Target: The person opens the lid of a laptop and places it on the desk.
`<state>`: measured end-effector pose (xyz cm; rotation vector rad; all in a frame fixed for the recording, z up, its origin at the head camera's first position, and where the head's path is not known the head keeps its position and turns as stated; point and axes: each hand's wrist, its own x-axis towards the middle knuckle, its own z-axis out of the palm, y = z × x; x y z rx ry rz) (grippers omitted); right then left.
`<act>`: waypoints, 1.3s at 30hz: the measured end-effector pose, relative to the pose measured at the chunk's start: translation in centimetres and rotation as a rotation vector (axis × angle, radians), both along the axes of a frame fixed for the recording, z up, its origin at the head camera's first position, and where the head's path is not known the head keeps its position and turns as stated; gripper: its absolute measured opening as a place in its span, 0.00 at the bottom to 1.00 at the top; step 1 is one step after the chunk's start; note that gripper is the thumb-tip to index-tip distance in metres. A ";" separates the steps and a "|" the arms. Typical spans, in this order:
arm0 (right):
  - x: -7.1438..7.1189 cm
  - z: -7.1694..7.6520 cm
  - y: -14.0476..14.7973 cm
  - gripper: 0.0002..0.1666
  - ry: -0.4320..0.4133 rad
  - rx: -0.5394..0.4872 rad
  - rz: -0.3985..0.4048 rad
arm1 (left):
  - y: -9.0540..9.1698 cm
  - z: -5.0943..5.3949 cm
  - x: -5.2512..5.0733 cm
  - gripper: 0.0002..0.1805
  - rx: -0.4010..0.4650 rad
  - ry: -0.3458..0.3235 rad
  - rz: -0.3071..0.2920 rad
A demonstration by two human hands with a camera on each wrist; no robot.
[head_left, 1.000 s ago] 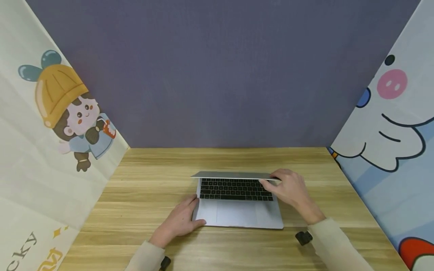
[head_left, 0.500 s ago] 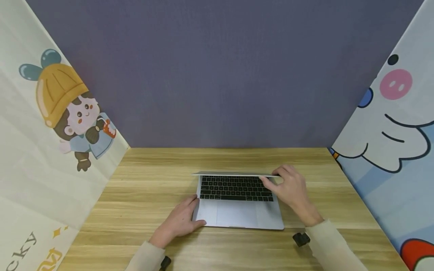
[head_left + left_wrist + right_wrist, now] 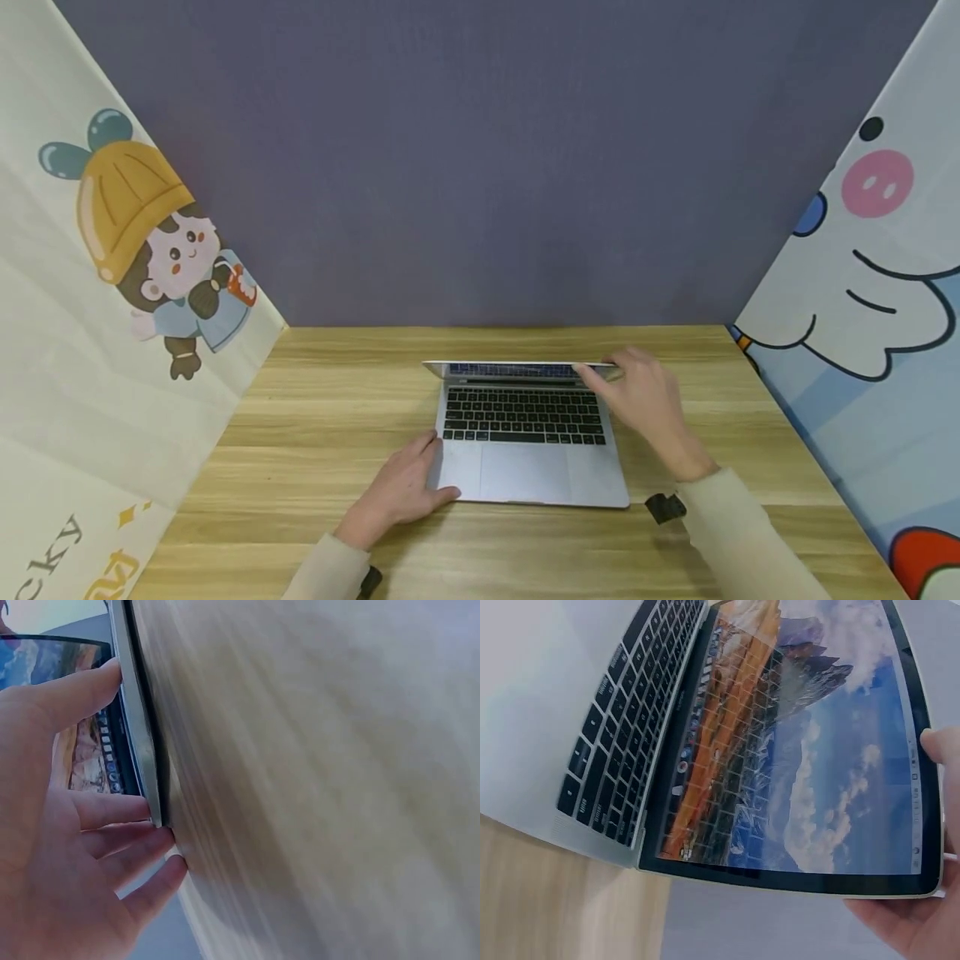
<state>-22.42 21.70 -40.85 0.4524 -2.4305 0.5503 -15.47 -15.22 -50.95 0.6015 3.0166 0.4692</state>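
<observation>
A silver laptop (image 3: 525, 473) lies on the wooden table with its lid raised, black keyboard facing up. Its lit screen (image 3: 810, 772) displays a mountain-and-sky wallpaper in the right wrist view; from the head only a thin slanted strip of it shows. My right hand (image 3: 645, 402) pinches the lid near its right top corner, thumb on the screen side and fingers behind. At the base's front left corner rests my left hand (image 3: 401, 485). Its thumb touches the front edge and its fingers (image 3: 112, 811), fairly straight, lie against the left side.
The light wooden table (image 3: 330, 392) extends around the laptop. Behind it stands a dark grey-blue panel (image 3: 495, 167). Cartoon-printed sheets close off the left side (image 3: 45, 333) and the right side (image 3: 847, 275). A black band device (image 3: 666, 507) sits at the right wrist.
The lid has tilted further up and back, so the hinge and part of the screen now show. My right hand has moved up with it; the left hand has stayed nearly still.
</observation>
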 end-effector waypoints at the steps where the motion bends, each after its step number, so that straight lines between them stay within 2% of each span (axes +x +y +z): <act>1: -0.1 0.2 0.0 0.28 -0.021 0.006 -0.010 | 0.1 0.0 -0.1 0.50 -0.005 0.001 -0.002; 9: -1.2 1.9 -0.2 0.36 -0.186 0.040 -0.049 | 0.2 0.1 -0.1 0.52 -0.008 -0.029 0.000; 14: -2.1 2.9 -0.2 0.38 -0.236 0.060 -0.039 | 0.2 0.1 -0.1 0.53 0.002 -0.041 0.005; 19: -2.7 3.5 -0.3 0.42 -0.295 0.052 -0.072 | 0.2 0.4 0.0 0.53 0.005 -0.057 0.002; 22: -2.9 3.6 -0.7 0.40 -0.232 0.060 -0.094 | 0.2 0.6 0.1 0.52 0.009 -0.060 0.000; 26: -3.4 3.6 -1.4 0.28 -0.029 0.086 -0.090 | 0.2 0.5 0.1 0.52 0.010 -0.055 -0.004; 29: -3.8 3.7 -1.9 0.21 0.072 0.097 -0.080 | 0.2 0.4 0.1 0.52 0.011 -0.055 -0.003; 34: -4.3 4.0 -2.6 0.15 0.124 0.109 -0.051 | 0.3 0.5 0.2 0.52 0.009 -0.064 -0.001; 39: -4.9 4.2 -3.1 0.15 0.155 0.147 -0.036 | 0.2 0.5 0.2 0.52 0.004 -0.055 -0.002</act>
